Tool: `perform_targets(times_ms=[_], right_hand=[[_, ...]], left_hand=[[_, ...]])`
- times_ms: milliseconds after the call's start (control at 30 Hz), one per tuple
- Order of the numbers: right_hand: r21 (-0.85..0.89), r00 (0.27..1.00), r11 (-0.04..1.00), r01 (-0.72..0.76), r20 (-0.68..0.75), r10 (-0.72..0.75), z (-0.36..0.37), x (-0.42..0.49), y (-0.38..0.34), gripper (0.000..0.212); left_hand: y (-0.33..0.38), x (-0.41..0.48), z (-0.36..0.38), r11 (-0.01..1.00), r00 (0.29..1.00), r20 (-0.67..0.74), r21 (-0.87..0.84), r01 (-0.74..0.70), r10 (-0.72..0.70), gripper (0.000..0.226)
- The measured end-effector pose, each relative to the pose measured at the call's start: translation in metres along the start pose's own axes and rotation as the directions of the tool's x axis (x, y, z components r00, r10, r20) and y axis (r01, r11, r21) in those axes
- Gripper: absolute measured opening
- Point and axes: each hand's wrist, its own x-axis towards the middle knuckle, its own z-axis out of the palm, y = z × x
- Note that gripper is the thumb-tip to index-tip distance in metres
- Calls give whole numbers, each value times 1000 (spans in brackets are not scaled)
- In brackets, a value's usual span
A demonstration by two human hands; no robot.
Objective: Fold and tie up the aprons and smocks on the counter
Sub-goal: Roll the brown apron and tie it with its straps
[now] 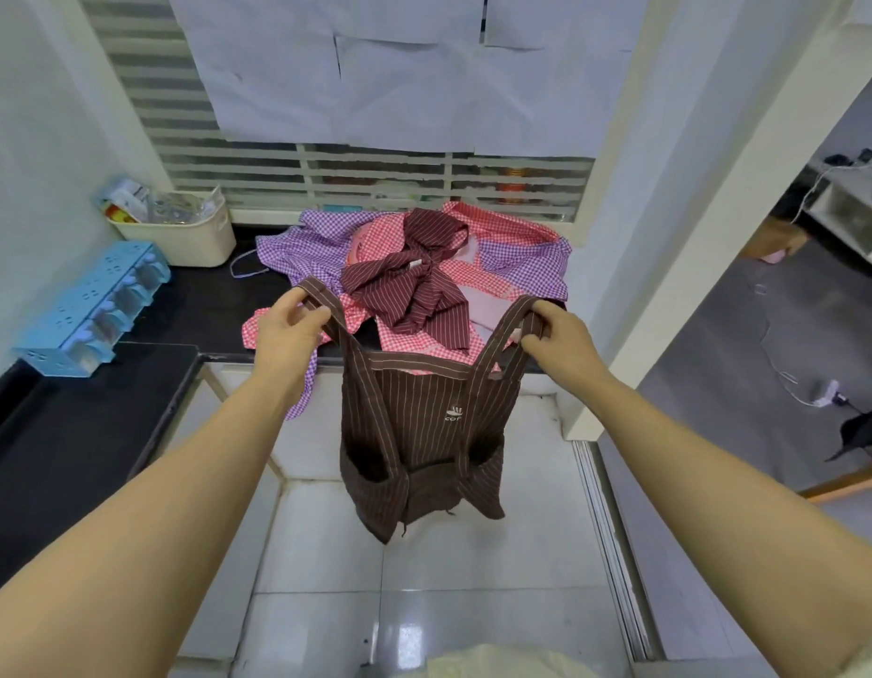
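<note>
1. Fabric comes first: the brown apron [419, 433] hangs in the air between and below our hands, just short of the counter's edge, with its lower part bunched and turned up. We judge it light, soft and limp, with no stiffness to keep a fold by itself.
2. Our left hand [289, 330] pinches the left strap [337, 321] near its top. Our right hand [557, 337] grips the right strap [509, 330] the same way. Both hands are closed on cloth and neither is free.
3. We think the straps serve well for lifting and shaking out. For folding we would rather take the bib's top corners or side edges, since narrow straps let the body swing and twist.
4. Cloth like this should not slip in our fingers, though any loose ties could tangle.
5. Just beyond our hands, on the black counter [204, 305], lies the pile: a maroon striped apron [409, 291] on top of a pink checked smock [478, 281] and a purple checked smock [302, 247].
6. Beyond and left of our left hand stands a cream basket [199, 237]. Nearer, and further left, is a blue rack [96, 305].
</note>
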Motion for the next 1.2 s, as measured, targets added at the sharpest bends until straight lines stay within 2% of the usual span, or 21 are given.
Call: perform_targets(times_ms=[67,167,267,333,400,433,533,633,667,700,733,767,833,900,967,1067,1133,1200], right_hand=[[-71,1000,997,25,14,-24,0,2,-6,22],[-75,998,996,44,56,-40,9,9,-23,17],[-171,985,980,98,158,-71,28,11,-42,16],[-231,966,963,142,245,-83,41,10,-56,28],[-234,937,960,157,342,-70,49,8,-69,52],[-191,920,971,141,388,-57,51,6,-75,60],[45,860,998,42,507,-59,55,5,-82,65],[166,828,981,-102,561,-9,52,1,-87,74],[225,815,961,-159,579,-1,50,1,-88,71],[274,809,940,-201,588,1,50,1,-90,54],[318,806,925,-207,591,-23,51,3,-90,24],[318,799,922,-223,602,-14,49,6,-93,15],[251,813,954,-166,581,-11,43,4,-101,37],[204,817,973,-105,576,-33,39,7,-102,33],[152,815,984,-95,579,-10,36,10,-103,20],[143,825,985,-101,565,2,30,11,-105,16],[165,821,983,-79,571,-29,26,13,-106,20],[118,813,992,-51,582,-28,21,19,-103,39]], left_hand=[[4,-2,7,998,999,22,53,-41,40,27],[8,-4,21,983,990,106,148,-113,98,31],[5,-8,43,938,975,211,316,-141,76,28],[2,-11,58,880,962,267,440,-176,59,43],[4,-16,72,839,953,302,511,-185,26,53],[5,-19,77,845,949,316,505,-175,7,55],[7,-20,85,899,941,338,410,-157,11,52],[4,-17,81,911,932,355,357,-204,70,44],[5,-19,80,903,928,356,354,-242,109,37],[4,-20,79,888,926,348,365,-280,149,32],[4,-21,80,871,927,328,382,-308,183,31],[4,-21,80,857,930,303,401,-325,211,32],[2,-20,81,838,935,257,429,-337,245,29],[-1,-18,81,842,946,196,435,-319,258,24],[-1,-18,83,856,954,125,421,-301,274,20],[-2,-18,89,853,948,74,419,-311,309,17],[1,-17,90,865,950,44,402,-300,310,19],[3,-16,88,913,962,20,312,-265,272,25]])
